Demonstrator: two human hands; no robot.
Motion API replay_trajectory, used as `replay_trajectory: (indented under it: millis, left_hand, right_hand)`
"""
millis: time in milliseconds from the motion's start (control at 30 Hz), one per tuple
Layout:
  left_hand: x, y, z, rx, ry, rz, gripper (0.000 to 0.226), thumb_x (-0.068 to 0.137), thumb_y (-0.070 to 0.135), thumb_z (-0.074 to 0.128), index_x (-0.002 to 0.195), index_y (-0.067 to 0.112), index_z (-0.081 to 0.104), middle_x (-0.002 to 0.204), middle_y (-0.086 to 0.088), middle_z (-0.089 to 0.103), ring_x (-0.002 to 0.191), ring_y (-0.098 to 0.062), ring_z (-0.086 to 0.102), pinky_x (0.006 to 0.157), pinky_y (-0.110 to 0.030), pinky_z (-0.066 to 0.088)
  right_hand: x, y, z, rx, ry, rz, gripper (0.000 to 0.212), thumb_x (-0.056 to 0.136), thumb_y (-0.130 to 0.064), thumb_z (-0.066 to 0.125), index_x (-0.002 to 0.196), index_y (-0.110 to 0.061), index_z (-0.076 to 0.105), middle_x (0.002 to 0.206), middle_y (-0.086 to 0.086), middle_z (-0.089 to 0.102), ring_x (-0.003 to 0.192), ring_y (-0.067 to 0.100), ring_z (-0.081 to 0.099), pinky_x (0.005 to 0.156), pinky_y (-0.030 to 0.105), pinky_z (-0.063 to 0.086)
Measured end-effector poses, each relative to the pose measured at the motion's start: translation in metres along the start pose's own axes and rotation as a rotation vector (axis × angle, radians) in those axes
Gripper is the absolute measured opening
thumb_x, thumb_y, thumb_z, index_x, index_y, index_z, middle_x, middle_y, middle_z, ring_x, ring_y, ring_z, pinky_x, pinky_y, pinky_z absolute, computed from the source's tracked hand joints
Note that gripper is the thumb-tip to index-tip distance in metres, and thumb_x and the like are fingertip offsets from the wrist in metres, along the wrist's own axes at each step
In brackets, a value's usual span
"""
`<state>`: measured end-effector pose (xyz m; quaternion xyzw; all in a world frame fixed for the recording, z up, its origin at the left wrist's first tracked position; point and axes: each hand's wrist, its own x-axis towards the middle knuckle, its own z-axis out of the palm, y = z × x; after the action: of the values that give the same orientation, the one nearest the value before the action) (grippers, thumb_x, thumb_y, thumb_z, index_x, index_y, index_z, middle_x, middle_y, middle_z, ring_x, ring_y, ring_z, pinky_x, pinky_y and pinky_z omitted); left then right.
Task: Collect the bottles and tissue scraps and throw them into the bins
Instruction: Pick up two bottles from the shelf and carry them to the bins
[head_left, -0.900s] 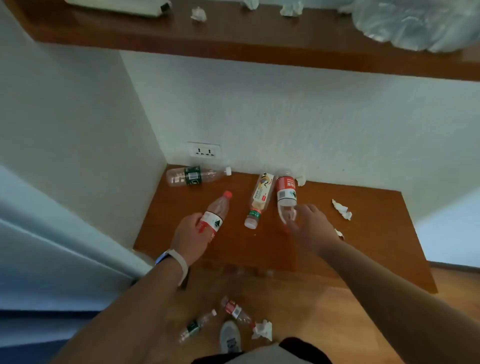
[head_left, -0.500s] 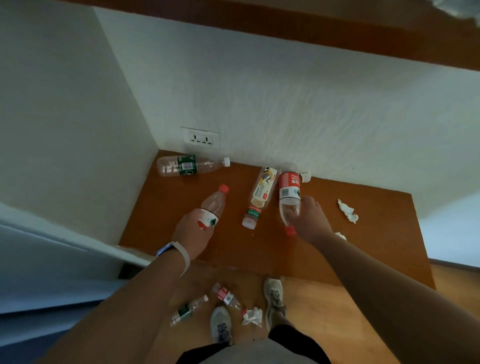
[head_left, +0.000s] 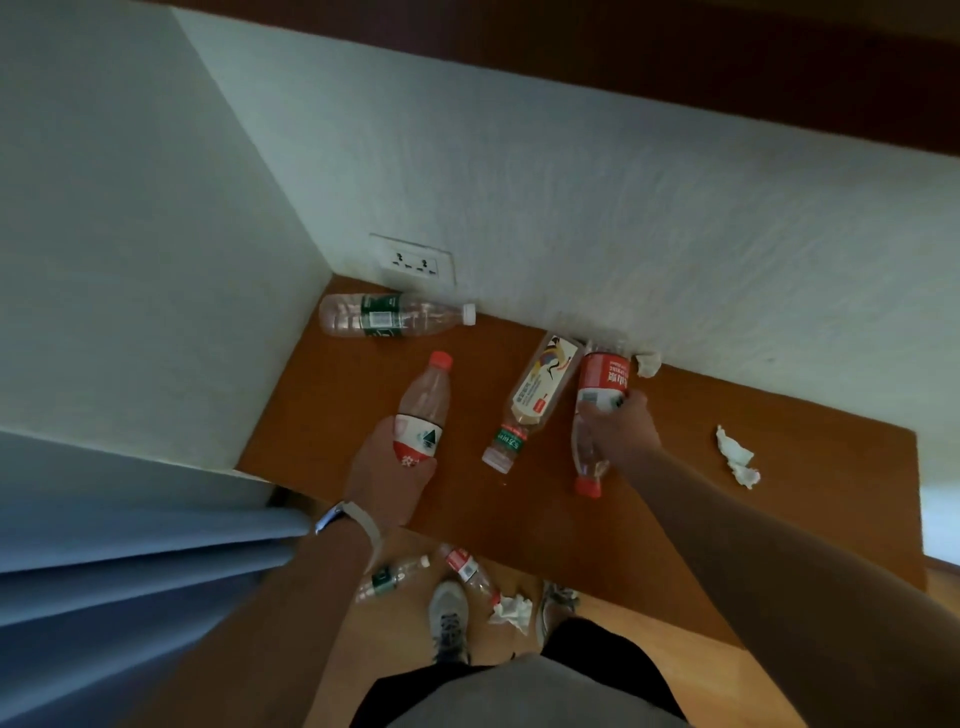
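**Both hands clamped on bottles at the corner table**

The wooden table (head_left: 805, 467) fills the centre of the frame and carries four clear plastic bottles lying on their sides. The green-label bottle (head_left: 387, 315) lies along the back wall at upper centre, under the socket (head_left: 415, 261). The red-cap bottle (head_left: 423, 410) is gripped round its base by the left hand (head_left: 384, 473). The cream-label bottle (head_left: 535, 402) lies free between the hands. The right hand (head_left: 621, 434) curls round the red-label bottle (head_left: 602, 384), whose cap points toward the bottom of the frame. Whether any bottle holds liquid cannot be told.

One tissue scrap (head_left: 735, 457) lies at centre right, well apart from the right hand. A smaller scrap (head_left: 648, 362) touches the back wall, just beside the red-label bottle. On the floor at lower centre lie two small bottles (head_left: 392, 576) and a crumpled tissue (head_left: 513, 609), near the shoes.

Walls close the table on the left and at the back. The left wrist crosses its near edge. Bare tabletop lies open to the right of the right hand.

Compared with the earlier frame, the right hand's fingers now reach the label rather than the neck. The left hand's grip is unchanged.
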<state>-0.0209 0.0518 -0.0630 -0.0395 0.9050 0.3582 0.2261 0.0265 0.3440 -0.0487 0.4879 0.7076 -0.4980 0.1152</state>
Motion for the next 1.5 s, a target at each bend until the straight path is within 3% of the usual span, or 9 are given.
replay_trajectory:
  millis: [200, 300, 400, 633, 833, 1000, 1233, 1367, 1500]
  left_hand:
    - [-0.008, 0.023, 0.005, -0.108, 0.017, 0.064, 0.056, 0.078, 0.022, 0.077, 0.125, 0.029, 0.048, 0.104, 0.007, 0.061, 0.085, -0.013, 0.064, 0.069, -0.032, 0.057]
    - [-0.01, 0.034, 0.003, -0.15, 0.012, 0.102, 0.052, 0.079, 0.018, 0.077, 0.121, 0.029, 0.049, 0.102, 0.008, 0.061, 0.081, -0.007, 0.064, 0.059, -0.018, 0.051]
    - [-0.015, 0.04, -0.003, -0.222, 0.011, 0.148, 0.054, 0.079, 0.019, 0.078, 0.122, 0.031, 0.048, 0.106, 0.011, 0.061, 0.088, -0.003, 0.063, 0.061, -0.013, 0.05]
    - [-0.029, 0.046, -0.02, -0.333, -0.079, 0.186, 0.056, 0.08, 0.027, 0.077, 0.124, 0.04, 0.045, 0.109, 0.021, 0.058, 0.101, -0.006, 0.059, 0.081, -0.028, 0.051]
    - [-0.037, 0.048, -0.031, -0.424, -0.211, 0.225, 0.063, 0.083, 0.025, 0.074, 0.138, 0.031, 0.043, 0.125, 0.008, 0.058, 0.112, -0.016, 0.057, 0.093, -0.044, 0.051]
    - [-0.05, 0.054, -0.024, -0.435, -0.36, 0.307, 0.062, 0.083, 0.024, 0.074, 0.136, 0.031, 0.044, 0.122, 0.01, 0.058, 0.106, -0.009, 0.058, 0.082, -0.033, 0.052]
    - [-0.092, 0.076, 0.013, -0.41, -0.567, 0.365, 0.06, 0.083, 0.032, 0.074, 0.135, 0.035, 0.046, 0.125, 0.01, 0.06, 0.111, -0.014, 0.059, 0.087, -0.041, 0.054]
    - [-0.126, 0.088, 0.032, -0.394, -0.651, 0.402, 0.056, 0.082, 0.03, 0.075, 0.132, 0.034, 0.05, 0.121, 0.009, 0.063, 0.109, -0.015, 0.062, 0.088, -0.043, 0.055]
    - [-0.169, 0.104, 0.052, -0.347, -0.71, 0.455, 0.059, 0.082, 0.03, 0.075, 0.134, 0.034, 0.048, 0.12, 0.012, 0.062, 0.107, -0.011, 0.061, 0.08, -0.031, 0.054]
  right_hand:
    - [0.007, -0.005, -0.007, -0.053, -0.035, 0.014, 0.066, 0.083, -0.032, 0.074, 0.133, -0.013, 0.035, 0.106, 0.002, 0.052, 0.094, 0.022, 0.058, 0.069, 0.035, 0.051]
    - [0.004, -0.004, -0.009, -0.041, -0.043, -0.018, 0.06, 0.083, -0.032, 0.073, 0.129, -0.012, 0.04, 0.099, 0.0, 0.055, 0.079, 0.013, 0.059, 0.056, 0.027, 0.048]
    - [-0.005, -0.004, -0.01, 0.006, -0.032, -0.056, 0.055, 0.082, -0.033, 0.074, 0.124, -0.014, 0.043, 0.103, 0.002, 0.06, 0.081, 0.014, 0.063, 0.059, 0.029, 0.053]
    - [-0.049, -0.004, -0.022, 0.088, -0.003, -0.157, 0.047, 0.084, -0.035, 0.071, 0.122, -0.018, 0.049, 0.104, 0.0, 0.065, 0.085, 0.015, 0.067, 0.064, 0.03, 0.055]
    - [-0.108, 0.005, -0.027, 0.171, 0.089, -0.209, 0.051, 0.088, -0.038, 0.067, 0.131, -0.02, 0.045, 0.106, -0.005, 0.062, 0.084, 0.009, 0.063, 0.057, 0.023, 0.049]
    - [-0.154, 0.029, -0.034, 0.201, 0.203, -0.205, 0.055, 0.086, -0.04, 0.068, 0.132, -0.024, 0.045, 0.106, -0.008, 0.064, 0.087, 0.009, 0.066, 0.062, 0.024, 0.053]
    - [-0.211, 0.078, -0.064, 0.285, 0.303, -0.18, 0.059, 0.085, -0.039, 0.07, 0.136, -0.029, 0.04, 0.119, -0.007, 0.061, 0.099, 0.014, 0.064, 0.074, 0.031, 0.058]
    - [-0.238, 0.109, -0.087, 0.326, 0.385, -0.188, 0.06, 0.086, -0.037, 0.069, 0.137, -0.028, 0.039, 0.119, -0.007, 0.06, 0.093, 0.009, 0.063, 0.058, 0.017, 0.049]
    - [-0.27, 0.149, -0.114, 0.386, 0.473, -0.195, 0.057, 0.086, -0.038, 0.069, 0.134, -0.03, 0.041, 0.115, -0.011, 0.06, 0.09, 0.004, 0.062, 0.053, 0.013, 0.046]
